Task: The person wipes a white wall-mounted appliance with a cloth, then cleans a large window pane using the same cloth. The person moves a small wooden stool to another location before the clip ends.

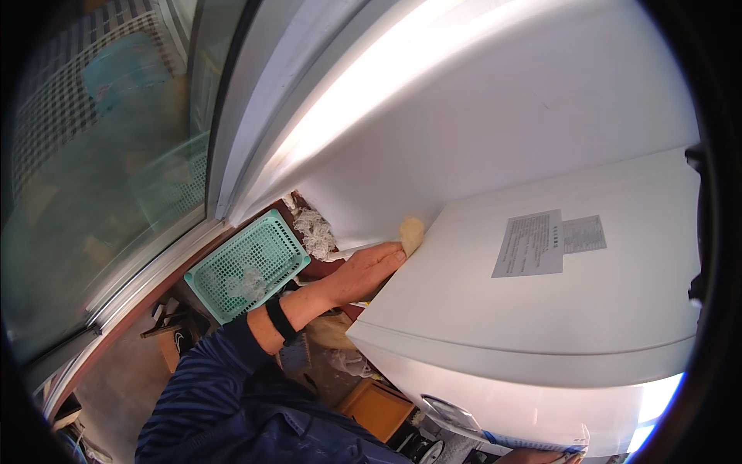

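Observation:
My left hand [371, 269] reaches forward, with a black band on its wrist. It grips a pale yellow cloth or sponge [412, 233] at the left side edge of a white household appliance [440, 301]. Two printed grey labels [530, 243] lie on the appliance's flat top. At the bottom rim my right hand [536, 457] is only partly in view, against the lower front of the appliance near a blue-and-white sticker [522, 443]. Its fingers are mostly cut off, so whether it holds anything is unclear.
A mint-green plastic basket [249, 264] sits left of my forearm, beside a tangled white mesh [315, 234]. A white wall [522, 98] rises behind the appliance. To the left stands a sliding glass door [116, 145]. An orange-brown tray [377, 409] and plastic bags [351, 362] lie below.

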Motion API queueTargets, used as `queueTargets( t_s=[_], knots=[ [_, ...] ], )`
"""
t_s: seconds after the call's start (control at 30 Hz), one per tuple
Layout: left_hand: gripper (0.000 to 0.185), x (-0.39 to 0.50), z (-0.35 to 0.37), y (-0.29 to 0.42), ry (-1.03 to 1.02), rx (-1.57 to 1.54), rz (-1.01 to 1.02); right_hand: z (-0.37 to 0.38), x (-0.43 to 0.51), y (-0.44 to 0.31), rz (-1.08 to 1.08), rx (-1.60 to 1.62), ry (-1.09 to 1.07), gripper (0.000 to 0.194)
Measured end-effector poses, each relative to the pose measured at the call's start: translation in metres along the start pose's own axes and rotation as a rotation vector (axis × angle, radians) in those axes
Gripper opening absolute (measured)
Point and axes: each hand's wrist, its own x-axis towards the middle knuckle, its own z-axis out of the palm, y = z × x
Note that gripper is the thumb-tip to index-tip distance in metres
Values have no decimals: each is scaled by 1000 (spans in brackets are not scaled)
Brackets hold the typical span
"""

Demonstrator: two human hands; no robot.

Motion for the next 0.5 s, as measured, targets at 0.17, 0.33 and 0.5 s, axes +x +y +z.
queueTargets(
  t_s=[0.17,0.33,0.5],
  knots=[
    [34,-45,16,-23,-30,144,160,2,-6,5,49,38,51,38],
    [34,-77,15,-15,73,299,138,-1,-17,22,96,91,78,39],
    [25,-117,12,14,172,223,53,-6,-28,38,118,-33,-53,36]
  ],
)
